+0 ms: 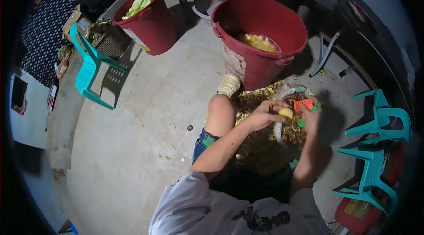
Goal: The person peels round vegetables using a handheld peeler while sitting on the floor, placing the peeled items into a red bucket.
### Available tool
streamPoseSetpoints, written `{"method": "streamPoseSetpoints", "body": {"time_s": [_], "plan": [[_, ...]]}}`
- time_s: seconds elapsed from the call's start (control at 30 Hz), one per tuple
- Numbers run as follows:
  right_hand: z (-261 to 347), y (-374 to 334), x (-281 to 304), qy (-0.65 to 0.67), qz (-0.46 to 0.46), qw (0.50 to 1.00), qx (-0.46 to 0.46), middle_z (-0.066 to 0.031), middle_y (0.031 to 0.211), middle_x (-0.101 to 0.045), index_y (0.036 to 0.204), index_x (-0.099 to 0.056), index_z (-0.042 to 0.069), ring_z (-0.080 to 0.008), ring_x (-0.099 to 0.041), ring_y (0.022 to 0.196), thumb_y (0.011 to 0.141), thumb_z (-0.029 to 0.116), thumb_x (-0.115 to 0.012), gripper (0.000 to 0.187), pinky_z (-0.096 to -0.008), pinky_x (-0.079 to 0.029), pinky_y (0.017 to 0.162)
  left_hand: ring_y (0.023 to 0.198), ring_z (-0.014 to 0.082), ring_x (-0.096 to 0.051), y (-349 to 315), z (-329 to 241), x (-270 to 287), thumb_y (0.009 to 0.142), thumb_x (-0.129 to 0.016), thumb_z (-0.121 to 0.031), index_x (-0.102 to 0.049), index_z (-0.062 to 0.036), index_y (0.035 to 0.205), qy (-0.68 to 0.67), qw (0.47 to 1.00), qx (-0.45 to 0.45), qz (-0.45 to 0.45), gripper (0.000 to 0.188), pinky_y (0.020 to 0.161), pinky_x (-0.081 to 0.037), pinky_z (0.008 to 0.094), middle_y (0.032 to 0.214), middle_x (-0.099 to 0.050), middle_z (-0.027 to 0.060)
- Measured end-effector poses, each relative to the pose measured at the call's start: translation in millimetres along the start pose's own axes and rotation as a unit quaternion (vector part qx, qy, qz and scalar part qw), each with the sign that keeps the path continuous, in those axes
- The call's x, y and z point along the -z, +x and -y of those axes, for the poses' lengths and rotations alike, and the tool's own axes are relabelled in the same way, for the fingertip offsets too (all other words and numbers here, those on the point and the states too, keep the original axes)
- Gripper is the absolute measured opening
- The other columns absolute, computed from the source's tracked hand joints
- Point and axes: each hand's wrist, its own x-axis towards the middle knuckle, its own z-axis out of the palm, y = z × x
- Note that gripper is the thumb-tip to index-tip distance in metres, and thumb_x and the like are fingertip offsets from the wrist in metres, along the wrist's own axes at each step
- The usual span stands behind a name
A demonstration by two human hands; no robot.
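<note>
My left hand point(267, 114) has its fingers closed round a yellow peeled potato point(286, 112). Close beside it, my right hand point(312, 116) grips an orange plastic peeler point(302, 104); bits of green show at that hand's fingers. Just below both hands lies an open whitish sack point(278, 131) with brown unpeeled potatoes point(289, 134) in it. Peelings point(256, 98) are heaped on the floor around the sack. Beyond my hands stands a large red tub point(247, 65), with peeled yellow potatoes point(260, 42) in liquid inside.
A second red bucket point(154, 32) at the far left holds pale green pieces point(140, 5). A teal plastic chair point(90, 69) stands left; two more teal seats point(382, 118) are at the right, near red containers point(355, 210). One small brown potato point(190, 127) lies on the tiled floor.
</note>
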Motion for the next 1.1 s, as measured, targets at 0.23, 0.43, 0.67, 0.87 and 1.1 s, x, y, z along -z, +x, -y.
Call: {"method": "streamPoseSetpoints", "body": {"time_s": [0.23,0.43,0.67,0.87,1.1], "plan": [[7,-17,-22,0.091,0.022,0.995,0.038,-0.0047,0.086,-0.059,0.119,-0.051,0.007,-0.0113,-0.055,0.064,0.081,-0.004,-0.065,0.042,-0.0237,-0.044,0.052,0.099,0.0163,-0.060,-3,1,6,0.072,-0.069,0.010,-0.053,0.0024,0.115,0.196,0.977,-0.058,-0.063,0.047,0.089,-0.048,0.0288,0.105,-0.062,0.0093],[2,-12,-18,0.140,0.011,0.990,0.031,-0.0038,0.087,-0.056,0.112,-0.053,0.008,-0.0058,-0.047,0.058,0.078,-0.008,-0.062,0.039,-0.0195,-0.034,0.045,0.100,0.0142,-0.058,-5,-5,-1,0.078,-0.068,0.004,-0.053,0.0024,0.120,-0.043,0.998,-0.017,-0.045,0.045,0.089,-0.046,0.0270,0.108,-0.061,0.0072],[-9,-4,-7,0.213,0.008,0.977,0.033,-0.0009,0.079,-0.056,0.114,-0.053,0.006,-0.0059,-0.045,0.054,0.078,0.001,-0.072,0.041,-0.0211,-0.034,0.046,0.103,0.0196,-0.060,-10,-15,-7,0.078,-0.063,0.009,-0.050,0.0055,0.120,-0.103,0.995,0.005,-0.018,0.044,0.089,-0.049,0.0306,0.112,-0.060,0.0135],[1,0,-12,0.124,-0.015,0.992,0.015,-0.0077,0.093,-0.061,0.109,-0.055,0.002,-0.0137,-0.061,0.075,0.072,-0.006,-0.074,0.043,-0.0266,-0.049,0.060,0.102,0.0193,-0.059,-5,-14,-6,0.076,-0.063,0.008,-0.050,0.0037,0.122,0.016,0.999,-0.001,-0.045,0.047,0.091,-0.047,0.0305,0.110,-0.061,0.0116],[-10,-4,-16,0.089,-0.018,0.984,0.151,-0.0056,0.092,-0.059,0.108,-0.057,0.006,-0.0109,-0.059,0.071,0.070,-0.004,-0.076,0.044,-0.0230,-0.045,0.052,0.106,0.0182,-0.056,-5,-1,-7,0.085,-0.061,-0.003,-0.049,0.0032,0.122,0.001,0.997,-0.049,-0.051,0.040,0.091,-0.045,0.0315,0.112,-0.060,0.0101]]}}
